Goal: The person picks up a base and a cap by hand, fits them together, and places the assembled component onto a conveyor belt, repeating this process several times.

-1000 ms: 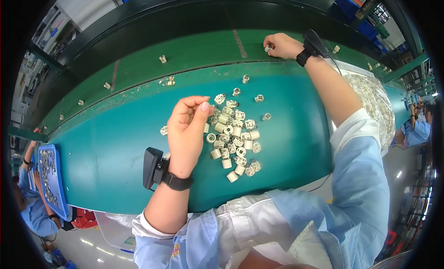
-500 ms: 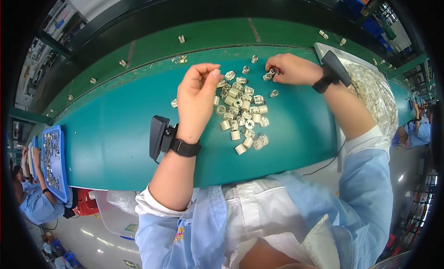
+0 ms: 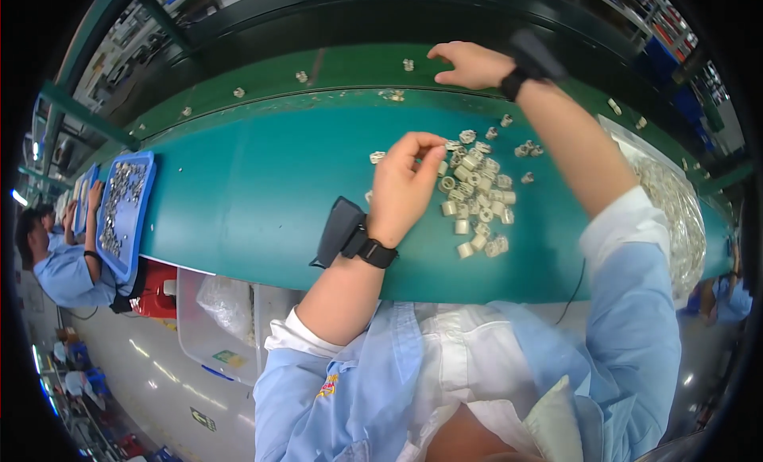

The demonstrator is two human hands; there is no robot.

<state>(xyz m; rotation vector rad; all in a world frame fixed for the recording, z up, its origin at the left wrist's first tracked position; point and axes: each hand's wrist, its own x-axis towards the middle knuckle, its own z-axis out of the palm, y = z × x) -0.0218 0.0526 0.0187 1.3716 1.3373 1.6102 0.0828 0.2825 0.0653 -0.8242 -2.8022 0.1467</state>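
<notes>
On the left, a blue tray [image 3: 140, 223] sits on the tabletop [image 3: 238, 215]. The left hand [image 3: 402, 185] has thumb and forefinger close together at the pile's edge; whether they grip anything cannot be told. Beyond it, a lone part [image 3: 408, 64] stands on the green belt [image 3: 358, 71]. The pile [image 3: 479, 199] of pale parts lies right of the left hand; above it the right hand [image 3: 474, 67], fingers parted and seemingly empty, points toward the lone part. The step looks like a reach; taking that part would call for moving slightly left, then pinching. A clear bag [image 3: 671, 215] lies far right.
</notes>
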